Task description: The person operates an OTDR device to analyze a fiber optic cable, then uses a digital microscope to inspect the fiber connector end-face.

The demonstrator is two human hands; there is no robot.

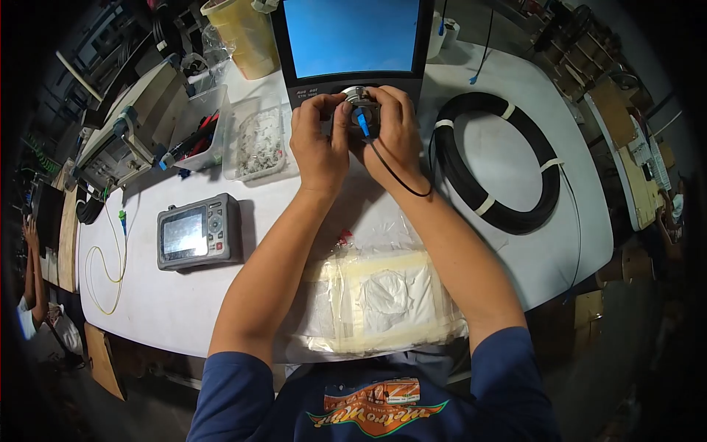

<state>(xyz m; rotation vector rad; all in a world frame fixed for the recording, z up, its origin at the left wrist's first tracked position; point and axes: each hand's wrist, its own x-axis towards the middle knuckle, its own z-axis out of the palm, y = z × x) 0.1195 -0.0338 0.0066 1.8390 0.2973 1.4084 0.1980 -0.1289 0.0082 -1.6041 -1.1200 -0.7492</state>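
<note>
Both my hands are at a round metal fixture (356, 94) just below the lit blue screen (352, 37). A blue connector (361, 122) points up into the fixture, and its black cable (394, 175) loops down over my right wrist. My left hand (321, 140) has its thumb and fingers closed at the fixture's left side. My right hand (395, 136) curls round the right side, fingertips on the fixture, partly behind the connector. A taped plastic-covered pad (390, 298) lies between my forearms.
A black cable coil (447, 166) lies at the right. On the left are a handheld tester (197, 232), a thin yellow cable (90, 269), a clear tub of scraps (258, 144), a tool bin (221, 110) and a large instrument (129, 121). Another person's arm (31, 258) shows far left.
</note>
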